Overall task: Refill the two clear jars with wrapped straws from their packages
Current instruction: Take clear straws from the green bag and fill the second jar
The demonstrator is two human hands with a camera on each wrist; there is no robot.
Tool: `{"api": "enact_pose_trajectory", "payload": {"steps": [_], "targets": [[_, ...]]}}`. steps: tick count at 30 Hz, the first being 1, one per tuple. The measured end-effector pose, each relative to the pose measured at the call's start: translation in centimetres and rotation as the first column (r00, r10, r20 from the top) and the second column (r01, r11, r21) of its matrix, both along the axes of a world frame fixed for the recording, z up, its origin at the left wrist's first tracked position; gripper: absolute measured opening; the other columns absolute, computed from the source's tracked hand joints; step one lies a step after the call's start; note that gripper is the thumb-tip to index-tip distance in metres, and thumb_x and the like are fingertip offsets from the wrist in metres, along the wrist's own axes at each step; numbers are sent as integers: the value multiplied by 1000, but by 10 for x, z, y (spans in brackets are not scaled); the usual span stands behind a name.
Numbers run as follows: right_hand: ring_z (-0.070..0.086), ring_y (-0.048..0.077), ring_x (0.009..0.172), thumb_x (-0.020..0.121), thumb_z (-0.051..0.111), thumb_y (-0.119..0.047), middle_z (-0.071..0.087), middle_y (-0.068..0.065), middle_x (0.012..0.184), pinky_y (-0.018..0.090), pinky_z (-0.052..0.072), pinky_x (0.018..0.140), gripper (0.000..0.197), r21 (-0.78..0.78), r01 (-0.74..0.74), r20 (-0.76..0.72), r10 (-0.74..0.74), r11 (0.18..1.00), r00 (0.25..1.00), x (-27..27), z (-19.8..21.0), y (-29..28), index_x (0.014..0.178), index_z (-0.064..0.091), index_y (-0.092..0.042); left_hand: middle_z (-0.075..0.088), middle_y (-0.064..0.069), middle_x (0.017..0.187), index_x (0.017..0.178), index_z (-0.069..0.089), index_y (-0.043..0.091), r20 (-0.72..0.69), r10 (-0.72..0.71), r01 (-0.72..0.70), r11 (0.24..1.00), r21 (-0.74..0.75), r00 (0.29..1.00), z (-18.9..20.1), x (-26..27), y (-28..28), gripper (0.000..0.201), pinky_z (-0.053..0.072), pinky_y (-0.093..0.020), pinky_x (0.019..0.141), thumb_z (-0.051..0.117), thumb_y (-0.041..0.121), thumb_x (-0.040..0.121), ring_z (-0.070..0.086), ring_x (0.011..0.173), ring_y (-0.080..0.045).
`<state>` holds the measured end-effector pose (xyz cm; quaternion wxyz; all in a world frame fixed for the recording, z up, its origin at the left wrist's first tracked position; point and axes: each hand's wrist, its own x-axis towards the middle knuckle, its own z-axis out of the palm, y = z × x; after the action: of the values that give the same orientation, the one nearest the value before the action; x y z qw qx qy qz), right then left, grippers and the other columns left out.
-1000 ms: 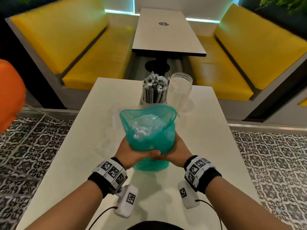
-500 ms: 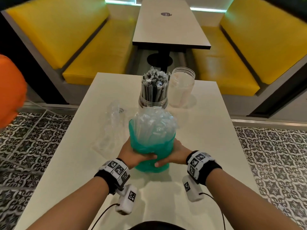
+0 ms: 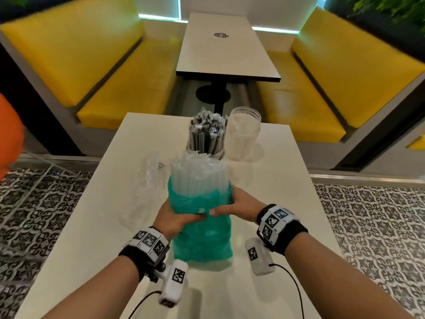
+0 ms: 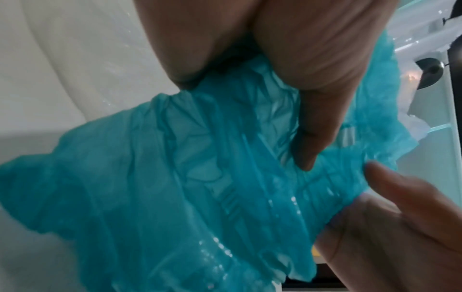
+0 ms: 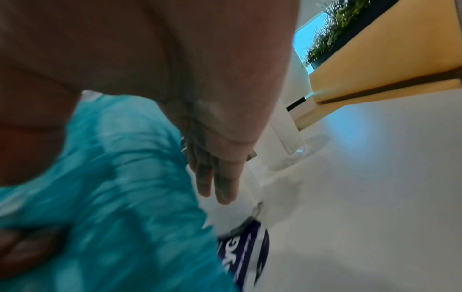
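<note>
A teal plastic package [image 3: 201, 229] stands upright on the white table [image 3: 271, 203], with a bundle of clear wrapped straws [image 3: 199, 174] rising out of its rolled-down top. My left hand [image 3: 177, 216] and right hand [image 3: 236, 204] grip the package from both sides, thumbs meeting at its front. The left wrist view shows my left thumb [image 4: 307, 110] pressed into the crinkled teal plastic [image 4: 175, 177]. Behind the package stands a clear jar full of dark wrapped straws [image 3: 207, 134]. To its right is an empty clear jar [image 3: 245, 132].
A crumpled clear plastic package [image 3: 147, 180] lies on the table left of the teal one. Yellow booth benches [image 3: 128, 97] and a second table [image 3: 226, 47] lie beyond. Patterned tile floor [image 3: 368, 222] flanks the table. An orange object [image 3: 9, 134] shows at the left edge.
The teal plastic has been pushed down along the bundle, so the clear straws now stick out well above its rim. Both hands kept their grip on the package.
</note>
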<state>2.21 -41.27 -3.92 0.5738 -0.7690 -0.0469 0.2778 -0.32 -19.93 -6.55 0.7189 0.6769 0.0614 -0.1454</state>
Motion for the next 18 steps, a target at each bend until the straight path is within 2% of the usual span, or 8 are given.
{"api": "enact_pose_trajectory", "payload": {"steps": [2, 4, 7, 9, 11, 14, 18], "targets": [[50, 19, 131, 57, 88, -43, 52, 0, 143, 43, 40, 111, 104, -66, 38, 11, -37, 997, 999, 11, 15, -15, 146, 38, -22, 79, -8, 103, 111, 73, 8, 5, 37, -37, 998, -41, 999, 5, 0, 5, 82, 61, -41, 81, 94, 22, 33, 76, 97, -29], [46, 21, 133, 60, 83, -43, 47, 2, 147, 37, 38, 111, 106, -111, 196, 58, -191, 974, 980, 31, 35, -31, 150, 34, -17, 79, -10, 105, 110, 73, 7, -5, 60, -60, 995, -75, 998, 9, 3, 12, 82, 61, -40, 79, 95, 20, 33, 75, 97, -30], [46, 24, 133, 74, 83, -35, 43, 6, 149, 33, 40, 102, 93, -141, 492, 207, -461, 859, 863, 65, 48, -49, 149, 32, -13, 78, -11, 106, 106, 74, 10, 0, 63, -62, 994, -94, 998, 15, 8, 17, 76, 61, -39, 77, 95, 17, 33, 76, 96, -30], [43, 25, 135, 72, 85, -35, 40, 6, 151, 31, 38, 104, 97, -146, 606, 289, -552, 782, 782, 89, 47, -57, 149, 29, -13, 78, -11, 105, 104, 74, 11, 21, 67, -65, 993, -99, 997, 19, 12, 18, 74, 62, -36, 73, 94, 16, 33, 76, 94, -28], [38, 25, 138, 70, 87, -33, 35, 6, 154, 29, 34, 104, 105, -137, 665, 330, -599, 734, 730, 115, 46, -63, 150, 23, -13, 79, -11, 104, 104, 74, 11, 24, 73, -70, 992, -105, 997, 22, 15, 17, 74, 62, -32, 70, 93, 15, 33, 76, 94, -27], [24, 26, 147, 64, 89, -42, 19, 6, 162, 40, 27, 116, 124, -176, 699, 347, -621, 693, 703, 155, 44, -69, 155, 9, -14, 79, -8, 104, 104, 74, 14, 15, 75, -73, 994, -82, 997, 25, 20, 15, 75, 62, -30, 69, 94, 18, 32, 76, 94, -25], [22, 30, 148, 52, 90, -55, 13, 6, 164, 48, 27, 118, 139, -237, 706, 357, -616, 667, 702, 198, 31, -71, 155, 2, -21, 79, -6, 104, 102, 76, 16, 5, 91, -91, 994, -56, 996, 24, 26, 11, 83, 62, -30, 70, 99, 24, 23, 76, 94, -23]]}}
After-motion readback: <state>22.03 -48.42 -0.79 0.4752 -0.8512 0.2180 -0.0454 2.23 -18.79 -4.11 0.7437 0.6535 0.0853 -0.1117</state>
